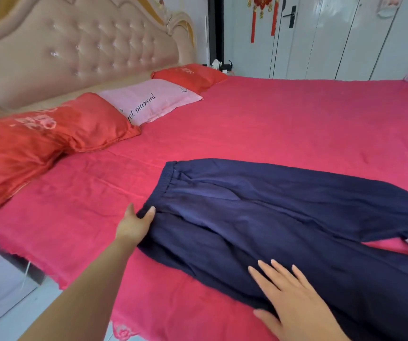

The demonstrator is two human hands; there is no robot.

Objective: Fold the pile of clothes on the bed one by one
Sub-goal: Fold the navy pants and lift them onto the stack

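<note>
Light bright and even; right hand point(296, 299) lit paler than left hand point(134, 225). Creases readable on dark navy cloth trousers point(271, 217). Soft shadow under red satin pillow point(50, 143) below tufted beige headboard point(87, 52). Sheen on glossy white wardrobe doors point(333, 38) right of headboard. Edges bowed by wide angle; slightly soft overall.

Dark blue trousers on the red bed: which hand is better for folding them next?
Probably the left hand: it pinches the waistband corner of the dark blue cloth trousers, ready to lift. The right hand lies flat on a leg.
</note>
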